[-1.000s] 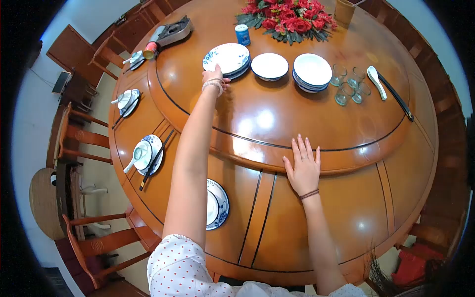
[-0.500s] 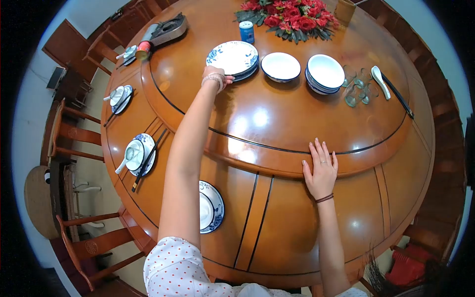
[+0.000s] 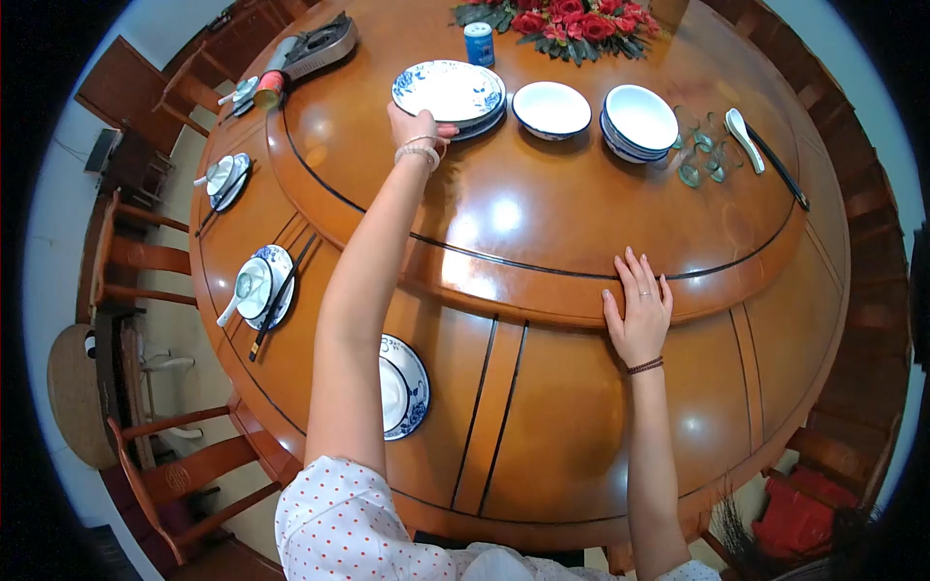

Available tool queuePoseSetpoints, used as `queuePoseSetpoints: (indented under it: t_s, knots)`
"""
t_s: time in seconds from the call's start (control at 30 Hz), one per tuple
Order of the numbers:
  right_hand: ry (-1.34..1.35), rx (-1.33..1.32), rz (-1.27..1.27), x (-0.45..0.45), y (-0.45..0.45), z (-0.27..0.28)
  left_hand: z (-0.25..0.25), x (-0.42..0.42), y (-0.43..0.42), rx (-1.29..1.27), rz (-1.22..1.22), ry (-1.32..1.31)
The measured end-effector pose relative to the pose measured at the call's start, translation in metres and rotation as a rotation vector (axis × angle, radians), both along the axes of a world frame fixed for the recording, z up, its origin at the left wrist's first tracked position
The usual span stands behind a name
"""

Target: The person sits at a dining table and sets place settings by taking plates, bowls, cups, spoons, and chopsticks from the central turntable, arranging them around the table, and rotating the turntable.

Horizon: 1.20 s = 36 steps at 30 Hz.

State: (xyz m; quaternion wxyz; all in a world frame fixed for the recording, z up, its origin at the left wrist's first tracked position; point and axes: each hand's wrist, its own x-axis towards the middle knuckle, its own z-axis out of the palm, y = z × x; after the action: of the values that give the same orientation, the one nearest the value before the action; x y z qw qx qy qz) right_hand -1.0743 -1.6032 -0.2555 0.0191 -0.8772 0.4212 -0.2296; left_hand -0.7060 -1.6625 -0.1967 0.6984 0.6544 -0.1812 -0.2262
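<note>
My left hand (image 3: 415, 130) is closed on the near left rim of a white plate with blue flowers (image 3: 450, 92). That plate is slightly raised and tilted over the other plates (image 3: 487, 125) of the stack. Part of the rim is hidden by my fingers. My right hand (image 3: 639, 312) lies flat and open, fingers stretched, on the near edge of the wooden turntable (image 3: 542, 228). Right of the plates stand a white bowl (image 3: 551, 108) and a stack of bowls (image 3: 640, 118). Below my left forearm, a plate with a bowl on it (image 3: 415, 392) is partly covered.
Several small glasses (image 3: 699, 155), a white spoon (image 3: 744, 140) and dark chopsticks (image 3: 780, 167) lie at the right. A blue canister (image 3: 479, 45), red flowers (image 3: 572, 24) and a portable stove (image 3: 325, 48) stand farther back. Place settings (image 3: 276, 286) line the left edge.
The top plate has lifted and shifted a little left against the stack, with my left hand on its rim. My right hand stays on the turntable's edge, slightly shifted. The view has tilted slightly.
</note>
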Motion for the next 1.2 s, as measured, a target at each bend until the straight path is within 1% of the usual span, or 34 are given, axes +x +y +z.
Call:
queuePoseSetpoints:
  t_s: [0.03, 0.13, 0.17, 0.23, 0.3, 0.33, 0.37, 0.43, 0.5, 0.53, 0.57, 0.63, 0.67, 0.73, 0.77, 0.83, 0.9, 0.97, 1.03, 1.1, 1.13, 1.2]
  knots:
    - [0.006, 0.006, 0.002, -0.001, -0.001, 0.001, -0.001, -0.002, 0.003, 0.006, 0.002, 0.006]
    - [-0.015, -0.016, 0.015, -0.003, -0.002, 0.002, 0.008, -0.017, 0.028, -0.099, -0.071, 0.118]
    - [-0.003, 0.005, 0.004, -0.002, -0.003, 0.002, 0.01, -0.027, 0.046, -0.14, -0.126, 0.132]
    - [-0.062, -0.022, 0.035, -0.004, -0.002, 0.001, 0.019, -0.052, 0.091, -0.159, -0.252, 0.14]
    - [-0.135, 0.073, 0.055, -0.009, -0.005, -0.003, 0.025, -0.093, 0.137, -0.149, -0.285, 0.113]
    - [-0.363, 0.215, 0.076, -0.012, 0.005, -0.001, 0.027, -0.119, 0.161, -0.163, -0.284, 0.127]
    - [-0.487, 0.28, 0.127, -0.015, 0.019, 0.001, 0.029, -0.147, 0.183, -0.186, -0.28, 0.136]
    - [-0.85, 0.801, 0.227, -0.025, 0.064, 0.016, 0.02, -0.194, 0.226, -0.073, -0.251, 0.19]
    - [-0.951, 0.979, 0.247, -0.041, 0.1, 0.017, 0.007, -0.239, 0.263, 0.011, -0.259, 0.19]
    - [-0.991, 1.113, 0.163, -0.051, 0.117, 0.01, 0.001, -0.26, 0.28, 0.073, -0.27, 0.219]
    - [-0.906, 0.909, 0.047, -0.058, 0.135, 0.0, -0.006, -0.279, 0.295, 0.133, -0.28, 0.246]
    - [-0.853, 1.06, -0.199, -0.072, 0.157, 0.012, -0.022, -0.312, 0.323, 0.2, -0.29, 0.396]
    - [-0.851, 1.066, -0.203, -0.08, 0.166, 0.008, -0.032, -0.32, 0.33, 0.206, -0.29, 0.399]
    - [-0.764, 1.004, -0.272, -0.099, 0.184, -0.007, -0.048, -0.331, 0.341, 0.242, -0.393, 0.36]
    - [-0.762, 1.006, -0.28, -0.104, 0.191, -0.012, -0.049, -0.333, 0.342, 0.247, -0.397, 0.364]
    - [-0.743, 0.909, -0.281, -0.112, 0.201, -0.02, -0.052, -0.333, 0.344, 0.323, -0.471, 0.342]
    - [-0.696, 0.914, -0.281, -0.115, 0.203, -0.02, -0.06, -0.336, 0.348, 0.34, -0.49, 0.338]
    - [-0.581, 0.851, -0.267, -0.115, 0.202, -0.018, -0.067, -0.339, 0.351, 0.367, -0.48, 0.307]
    - [-0.565, 0.828, -0.272, -0.116, 0.202, -0.02, -0.071, -0.341, 0.352, 0.372, -0.478, 0.325]
    - [-0.422, 0.796, -0.295, -0.117, 0.2, -0.019, -0.07, -0.341, 0.352, 0.377, -0.47, 0.341]
    - [-0.425, 0.797, -0.293, -0.118, 0.2, -0.019, -0.07, -0.342, 0.352, 0.384, -0.47, 0.345]
    - [-0.306, 0.73, -0.266, -0.122, 0.2, -0.021, -0.07, -0.343, 0.354, 0.391, -0.469, 0.35]
